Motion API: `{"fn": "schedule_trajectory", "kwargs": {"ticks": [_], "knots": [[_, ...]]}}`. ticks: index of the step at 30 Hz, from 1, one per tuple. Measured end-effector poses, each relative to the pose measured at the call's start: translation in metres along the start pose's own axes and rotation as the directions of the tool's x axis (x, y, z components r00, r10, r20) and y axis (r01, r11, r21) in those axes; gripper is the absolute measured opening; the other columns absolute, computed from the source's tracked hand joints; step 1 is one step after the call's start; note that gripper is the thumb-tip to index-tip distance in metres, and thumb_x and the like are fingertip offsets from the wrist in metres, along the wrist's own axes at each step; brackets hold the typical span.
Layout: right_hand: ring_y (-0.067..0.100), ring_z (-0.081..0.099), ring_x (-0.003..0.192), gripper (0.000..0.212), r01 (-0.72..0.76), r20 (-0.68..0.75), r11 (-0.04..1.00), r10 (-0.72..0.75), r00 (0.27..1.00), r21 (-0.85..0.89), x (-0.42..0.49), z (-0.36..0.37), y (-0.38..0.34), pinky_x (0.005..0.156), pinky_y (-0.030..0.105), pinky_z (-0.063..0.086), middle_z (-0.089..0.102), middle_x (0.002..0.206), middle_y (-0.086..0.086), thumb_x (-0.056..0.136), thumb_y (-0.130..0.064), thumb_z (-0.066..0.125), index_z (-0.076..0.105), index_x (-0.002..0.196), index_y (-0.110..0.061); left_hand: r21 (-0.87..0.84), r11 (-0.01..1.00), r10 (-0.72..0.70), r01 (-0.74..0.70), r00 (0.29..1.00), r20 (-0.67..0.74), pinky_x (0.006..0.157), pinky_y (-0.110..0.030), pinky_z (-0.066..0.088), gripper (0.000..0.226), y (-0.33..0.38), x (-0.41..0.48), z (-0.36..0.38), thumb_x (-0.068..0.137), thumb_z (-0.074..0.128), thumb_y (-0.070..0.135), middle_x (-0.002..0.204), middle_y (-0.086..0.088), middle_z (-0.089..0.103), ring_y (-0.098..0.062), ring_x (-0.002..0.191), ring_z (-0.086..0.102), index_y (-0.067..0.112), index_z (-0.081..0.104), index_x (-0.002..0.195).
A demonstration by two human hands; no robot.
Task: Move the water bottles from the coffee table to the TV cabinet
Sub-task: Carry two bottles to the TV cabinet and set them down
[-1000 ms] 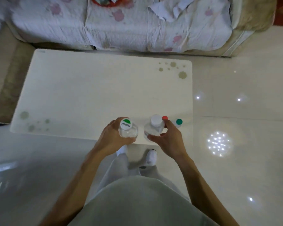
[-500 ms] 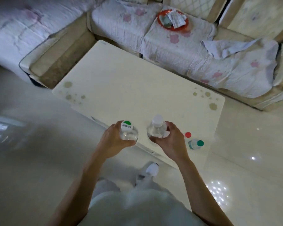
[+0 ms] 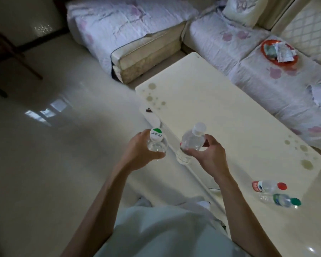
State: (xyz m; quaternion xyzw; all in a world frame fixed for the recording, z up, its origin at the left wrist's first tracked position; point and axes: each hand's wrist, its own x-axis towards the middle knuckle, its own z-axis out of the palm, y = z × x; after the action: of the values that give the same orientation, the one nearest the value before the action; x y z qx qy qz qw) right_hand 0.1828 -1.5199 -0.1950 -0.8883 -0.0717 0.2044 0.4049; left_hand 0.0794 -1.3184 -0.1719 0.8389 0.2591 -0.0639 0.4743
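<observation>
My left hand (image 3: 140,153) grips a clear water bottle with a green-and-white cap (image 3: 156,140), held over the floor just left of the coffee table (image 3: 220,112). My right hand (image 3: 209,154) grips a second clear bottle with a white cap (image 3: 192,140), tilted, above the table's near edge. Two more bottles stand on the table near its right corner: one with a red cap (image 3: 269,186) and one with a green cap (image 3: 282,200). The TV cabinet is out of sight.
A sofa with a pale floral cover (image 3: 248,58) wraps around the far side of the table, with an orange dish of papers (image 3: 278,52) on a seat. Glossy tiled floor (image 3: 54,145) spreads to the left. Dark wooden furniture legs (image 3: 6,58) stand at far left.
The view has swung to the left, so the table now sits to my right. Both hands have carried their bottles off the tabletop towards the floor side.
</observation>
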Motion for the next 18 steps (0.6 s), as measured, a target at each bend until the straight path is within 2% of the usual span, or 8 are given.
{"fn": "schedule_trajectory", "kwargs": {"ticks": [2, 5, 7, 11, 18], "knots": [[0.012, 0.064, 0.096, 0.067, 0.037, 0.04, 0.999, -0.037, 0.999, -0.014, 0.003, 0.024, -0.023, 0.079, 0.024, 0.046, 0.069, 0.103, -0.006, 0.061, -0.052, 0.085, 0.06, 0.115, -0.022, -0.018, 1.0, -0.025, 0.024, 0.998, -0.052, 0.086, -0.041, 0.055, 0.06, -0.018, -0.007, -0.025, 0.058, 0.085, 0.038, 0.104, 0.004, 0.07, -0.015, 0.094, 0.066, 0.026, 0.061, 0.111], [0.013, 0.063, 0.097, 0.067, 0.103, 0.098, 0.994, -0.099, 0.99, -0.035, 0.006, 0.055, -0.058, 0.082, 0.024, 0.047, 0.068, 0.104, -0.005, 0.06, -0.052, 0.085, 0.06, 0.114, -0.022, -0.077, 0.995, -0.073, 0.065, 0.992, -0.106, 0.078, -0.023, 0.051, 0.06, -0.041, -0.015, -0.056, 0.062, 0.087, 0.028, 0.108, 0.002, 0.069, -0.014, 0.096, 0.065, 0.02, 0.061, 0.116], [0.013, 0.063, 0.098, 0.066, 0.154, 0.132, 0.987, -0.146, 0.98, -0.052, 0.009, 0.072, -0.078, 0.087, 0.028, 0.05, 0.068, 0.106, -0.006, 0.06, -0.051, 0.085, 0.06, 0.114, -0.022, -0.115, 0.99, -0.099, 0.084, 0.986, -0.136, 0.075, -0.018, 0.047, 0.06, -0.054, -0.018, -0.073, 0.063, 0.088, 0.026, 0.109, 0.002, 0.069, -0.014, 0.097, 0.064, 0.019, 0.062, 0.116], [0.01, 0.064, 0.095, 0.064, 0.253, 0.179, 0.965, -0.238, 0.955, -0.066, 0.022, 0.1, -0.111, 0.088, 0.032, 0.053, 0.07, 0.102, -0.008, 0.059, -0.054, 0.085, 0.062, 0.11, -0.023, -0.226, 0.966, -0.175, 0.127, 0.963, -0.207, 0.088, -0.031, 0.053, 0.055, -0.074, -0.02, -0.098, 0.063, 0.088, 0.02, 0.108, 0.001, 0.069, -0.016, 0.098, 0.065, 0.019, 0.063, 0.112], [0.009, 0.065, 0.091, 0.052, 0.399, 0.303, 0.914, -0.361, 0.882, -0.072, 0.064, 0.138, -0.154, 0.082, 0.033, 0.055, 0.07, 0.098, -0.011, 0.06, -0.051, 0.084, 0.062, 0.101, -0.027, -0.322, 0.926, -0.304, 0.197, 0.894, -0.329, 0.09, -0.034, 0.052, 0.051, -0.097, -0.006, -0.131, 0.064, 0.086, 0.019, 0.107, 0.002, 0.07, -0.016, 0.099, 0.066, 0.023, 0.064, 0.11]]}}
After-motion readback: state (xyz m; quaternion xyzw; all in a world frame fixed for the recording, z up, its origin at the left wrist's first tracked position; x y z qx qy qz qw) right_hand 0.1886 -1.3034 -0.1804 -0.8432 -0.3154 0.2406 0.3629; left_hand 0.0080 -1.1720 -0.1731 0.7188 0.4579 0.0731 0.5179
